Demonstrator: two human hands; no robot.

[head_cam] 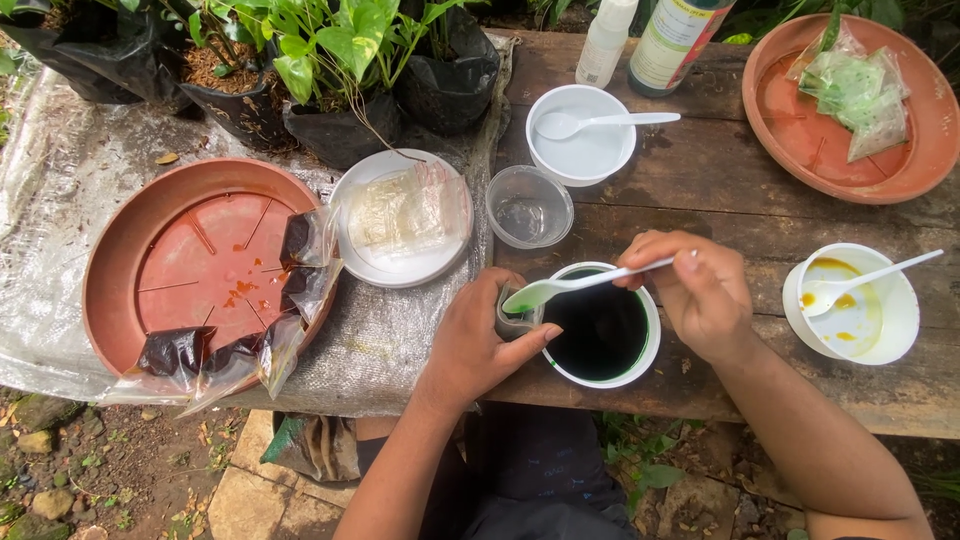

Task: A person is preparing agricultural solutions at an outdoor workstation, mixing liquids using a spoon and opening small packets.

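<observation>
My right-hand fingers (668, 262) are pinching the handle of a white plastic spoon (580, 284) just right of the frame's centre, and its bowl, wet with green, is tipping toward the mouth of a small clear bag (517, 322). My left-hand fingers (520, 335) are pressing around that bag, holding it upright against the left rim of the white bowl of dark green liquid (600, 330). I cannot tell how much liquid is already sitting in the bag; my left hand (475, 345) is covering most of it. My right hand (700, 295) is hovering over the bowl's right edge.

Moving outward, I am judging the work as partway through. At the left of the frame, dark brown filled bags (300, 270) are lying on a terracotta saucer (110, 270), so that colour looks finished. At the upper right, pale green filled bags (855, 90) are resting in a second terracotta saucer (930, 120), so some green ones are done too. Unfilled clear bags (405, 210) are waiting on a white plate (400, 270) just up and left of my left hand, so more filling is left. The green bowl is looking close to full.

A white bowl with orange residue and a spoon (850, 305) is sitting at the right, nearly used up. Another white bowl with a spoon (582, 135) and an empty clear cup (528, 207) are standing above centre on the wooden worktop (700, 180).
</observation>
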